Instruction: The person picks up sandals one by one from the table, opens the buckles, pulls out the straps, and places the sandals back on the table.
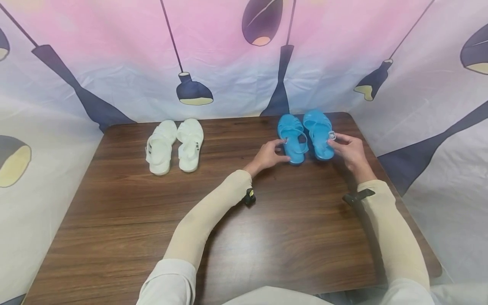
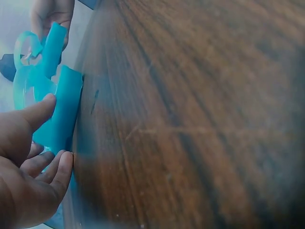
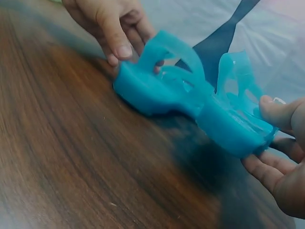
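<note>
Two blue sandals stand side by side at the table's far right, toes toward the wall. My left hand (image 1: 268, 156) holds the left blue sandal (image 1: 295, 151) from its outer side, thumb by the heel and fingers along the side near the strap. On the other side, my right hand (image 1: 350, 153) holds the right blue sandal (image 1: 317, 127) at its outer edge, beside a clear buckle (image 1: 331, 135). In the right wrist view, the right thumb (image 3: 279, 113) lies over the strap while fingers reach under the sole. Dark shadow shows below the heels there.
A pair of white sandals, left (image 1: 159, 156) and right (image 1: 189, 159), stands at the far left of the brown wooden table (image 1: 145, 228). Behind the table's back edge hangs a patterned cloth (image 1: 228, 63), which also runs along both sides.
</note>
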`<state>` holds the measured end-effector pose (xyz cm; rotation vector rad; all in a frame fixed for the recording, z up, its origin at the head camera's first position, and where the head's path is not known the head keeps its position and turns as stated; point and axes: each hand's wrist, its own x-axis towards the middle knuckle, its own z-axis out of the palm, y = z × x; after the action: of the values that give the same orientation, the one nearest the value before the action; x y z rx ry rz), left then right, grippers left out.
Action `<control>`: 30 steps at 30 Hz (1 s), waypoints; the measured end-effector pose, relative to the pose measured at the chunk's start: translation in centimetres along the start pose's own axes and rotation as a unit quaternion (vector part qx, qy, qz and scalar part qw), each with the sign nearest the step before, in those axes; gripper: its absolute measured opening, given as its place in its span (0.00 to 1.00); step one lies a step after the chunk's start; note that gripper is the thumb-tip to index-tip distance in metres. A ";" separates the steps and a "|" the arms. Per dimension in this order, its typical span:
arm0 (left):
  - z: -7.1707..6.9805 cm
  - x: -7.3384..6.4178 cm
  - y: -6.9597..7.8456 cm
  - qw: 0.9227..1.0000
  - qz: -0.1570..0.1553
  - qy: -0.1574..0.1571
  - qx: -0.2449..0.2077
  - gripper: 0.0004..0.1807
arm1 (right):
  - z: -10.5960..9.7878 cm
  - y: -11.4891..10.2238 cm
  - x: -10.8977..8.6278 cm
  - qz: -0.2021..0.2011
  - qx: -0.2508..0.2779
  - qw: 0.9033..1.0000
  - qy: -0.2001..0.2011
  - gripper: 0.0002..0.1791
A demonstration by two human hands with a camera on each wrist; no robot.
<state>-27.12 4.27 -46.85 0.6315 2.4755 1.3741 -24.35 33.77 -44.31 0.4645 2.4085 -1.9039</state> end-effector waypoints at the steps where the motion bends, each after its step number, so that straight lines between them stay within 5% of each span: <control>1: 0.0 0.0 0.0 1.000 0.000 0.002 0.001 0.39 | 0.0 0.1 0.1 -0.002 -0.006 1.000 0.000 0.39; 15: 0.3 0.1 0.3 1.000 -0.014 0.015 0.009 0.38 | 0.4 0.9 2.0 -0.001 -0.019 1.000 0.000 0.37; 30: 0.3 0.2 0.3 1.000 -0.018 0.011 0.006 0.38 | 0.4 0.5 2.2 -0.023 -0.175 0.982 -0.060 0.34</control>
<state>-27.09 4.74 -46.79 0.5735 2.5012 1.3626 -26.42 33.98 -45.39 0.2671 2.6123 -1.4252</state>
